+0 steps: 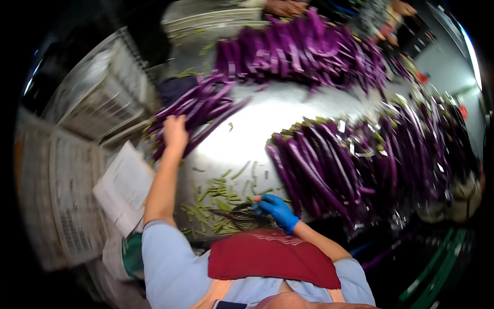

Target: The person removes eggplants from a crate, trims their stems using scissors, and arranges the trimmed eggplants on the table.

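My bare left hand (175, 130) reaches over a loose pile of long purple eggplants (206, 105) at the table's left side. Its fingers are bent down onto the pile; motion blur hides what they hold, if anything. My right hand (277, 210), in a blue glove, is low over the table, fingers closed round something I cannot make out. Beside it lies a tangle of dark thin strands (237, 216) among cut green stem pieces (206, 208). To the right is a row of eggplants (309, 165), with shiny clear wrapping on those farther right.
A metal table (247, 136) bears another long eggplant row (288, 51) at the back. White crates (105, 98) and printed paper sheets (125, 183) are at the left. Other people's hands (284, 7) show beyond the back row. Green straps (437, 268) lie lower right.
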### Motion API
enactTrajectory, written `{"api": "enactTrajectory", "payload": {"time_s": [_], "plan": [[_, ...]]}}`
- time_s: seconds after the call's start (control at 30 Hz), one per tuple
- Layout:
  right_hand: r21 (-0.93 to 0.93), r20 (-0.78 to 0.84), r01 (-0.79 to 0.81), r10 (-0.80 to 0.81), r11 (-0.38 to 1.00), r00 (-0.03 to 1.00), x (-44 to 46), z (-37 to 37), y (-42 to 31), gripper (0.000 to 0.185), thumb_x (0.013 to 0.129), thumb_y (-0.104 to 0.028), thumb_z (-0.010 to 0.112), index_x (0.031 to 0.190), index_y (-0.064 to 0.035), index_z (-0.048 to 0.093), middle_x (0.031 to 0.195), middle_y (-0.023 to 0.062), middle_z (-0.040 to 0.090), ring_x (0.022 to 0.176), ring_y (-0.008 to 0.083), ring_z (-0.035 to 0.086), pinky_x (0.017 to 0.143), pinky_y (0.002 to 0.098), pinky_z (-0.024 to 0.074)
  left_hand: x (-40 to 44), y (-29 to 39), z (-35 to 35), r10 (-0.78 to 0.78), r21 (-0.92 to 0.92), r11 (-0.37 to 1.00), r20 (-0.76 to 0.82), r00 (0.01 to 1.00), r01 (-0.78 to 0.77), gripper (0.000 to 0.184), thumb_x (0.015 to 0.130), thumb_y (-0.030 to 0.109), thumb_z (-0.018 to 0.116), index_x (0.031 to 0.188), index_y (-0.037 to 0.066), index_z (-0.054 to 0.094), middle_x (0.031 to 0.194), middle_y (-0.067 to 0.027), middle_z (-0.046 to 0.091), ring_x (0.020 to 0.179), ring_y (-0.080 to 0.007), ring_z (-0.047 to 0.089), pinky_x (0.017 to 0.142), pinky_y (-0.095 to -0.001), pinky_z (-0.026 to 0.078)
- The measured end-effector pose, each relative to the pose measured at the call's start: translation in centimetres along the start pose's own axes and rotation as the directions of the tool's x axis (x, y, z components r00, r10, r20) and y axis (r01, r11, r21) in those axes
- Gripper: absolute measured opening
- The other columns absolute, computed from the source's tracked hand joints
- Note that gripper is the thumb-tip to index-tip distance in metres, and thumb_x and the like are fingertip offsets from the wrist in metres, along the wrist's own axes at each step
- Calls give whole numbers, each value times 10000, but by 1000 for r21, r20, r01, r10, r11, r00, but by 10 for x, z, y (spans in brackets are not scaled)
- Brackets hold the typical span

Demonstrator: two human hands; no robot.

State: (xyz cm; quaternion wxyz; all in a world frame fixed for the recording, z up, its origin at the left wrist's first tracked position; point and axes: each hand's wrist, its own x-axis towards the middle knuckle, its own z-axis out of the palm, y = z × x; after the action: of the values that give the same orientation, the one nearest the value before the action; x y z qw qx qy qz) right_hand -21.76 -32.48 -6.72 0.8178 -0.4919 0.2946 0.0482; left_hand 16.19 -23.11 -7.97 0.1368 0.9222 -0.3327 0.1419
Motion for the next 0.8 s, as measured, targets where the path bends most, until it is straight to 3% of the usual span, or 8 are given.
{"api": "enactTrajectory", "payload": {"time_s": [0.17, 0.33, 0.5, 0.57, 0.63, 0.7, 0.77, 0.8], "plan": [[70, -17, 38, -37, 997, 999, -18, -7, -8, 261, 917, -132, 464, 1142, -7, 506, 948, 53, 622, 781, 84, 562, 726, 223, 460, 10, 65, -60, 306, -216, 910, -226, 925, -354, 298, 674, -8, 579, 951, 98, 608, 819, -84, 559, 808, -289, 536, 638, -435, 409], [-21, 67, 152, -150, 988, 986, -30, 0, -11, 263, 919, -142, 479, 1143, -7, 510, 944, 54, 598, 830, 101, 549, 772, 238, 457, -15, 199, -46, 706, -442, 456, -349, 616, -773, 140, 681, 114, 572, 818, 118, 602, 653, -29, 470, 664, -216, 491, 626, -336, 366], [-130, 176, 98, -75, 987, 981, -54, -1, -31, 278, 918, -137, 478, 1151, 12, 498, 981, 69, 584, 895, 113, 552, 799, 258, 457, -65, 303, -23, 859, -528, 355, -141, 492, -771, 459, 682, 5, 531, 1125, 121, 547, 1149, -139, 484, 1139, -306, 423, 984, -490, 280], [-305, 39, 184, -181, 934, 983, -85, -4, -80, 213, 901, -136, 524, 1054, 0, 582, 905, 55, 615, 847, 102, 567, 778, 238, 457, -88, 306, -4, 834, -575, 450, -2, 551, -683, 571, 661, -24, 515, 1214, 116, 499, 1264, -181, 420, 1253, -355, 321, 1028, -564, 180], [-350, -72, 291, -335, 891, 939, -104, -41, -112, 182, 880, -117, 556, 1013, -2, 605, 895, 50, 633, 822, 107, 581, 766, 247, 467, -97, 294, -11, 744, -594, 482, -110, 659, -644, 532, 717, -39, 495, 1233, 86, 474, 1306, -215, 373, 1279, -357, 288, 1048, -542, 166], [-481, -283, 434, -603, 762, 746, -103, -93, -137, 154, 855, -67, 553, 975, 10, 610, 883, 81, 637, 844, 123, 592, 757, 253, 473, -113, 280, -23, 504, -761, 533, -65, 861, -369, 503, 769, -20, 493, 1263, 53, 431, 1300, -222, 376, 1264, -342, 317, 1056, -480, 196], [-840, -364, 171, -768, 515, 527, -93, -156, -146, 242, 862, -186, 554, 977, 22, 605, 887, 164, 634, 823, 208, 611, 743, 303, 472, -150, 271, -13, 132, -930, 338, 200, 971, 146, 471, 837, 53, 517, 1286, 17, 380, 1249, -183, 436, 1211, -298, 372, 1017, -411, 278], [-844, -400, 89, -732, 528, 551, -81, -188, -137, 301, 873, -256, 534, 960, 24, 605, 883, 189, 623, 823, 263, 611, 741, 329, 467, -157, 267, -13, 160, -841, 81, 541, 826, 535, 476, 858, 150, 531, 1292, 32, 377, 1233, -150, 452, 1159, -261, 405, 980, -403, 305]]}}
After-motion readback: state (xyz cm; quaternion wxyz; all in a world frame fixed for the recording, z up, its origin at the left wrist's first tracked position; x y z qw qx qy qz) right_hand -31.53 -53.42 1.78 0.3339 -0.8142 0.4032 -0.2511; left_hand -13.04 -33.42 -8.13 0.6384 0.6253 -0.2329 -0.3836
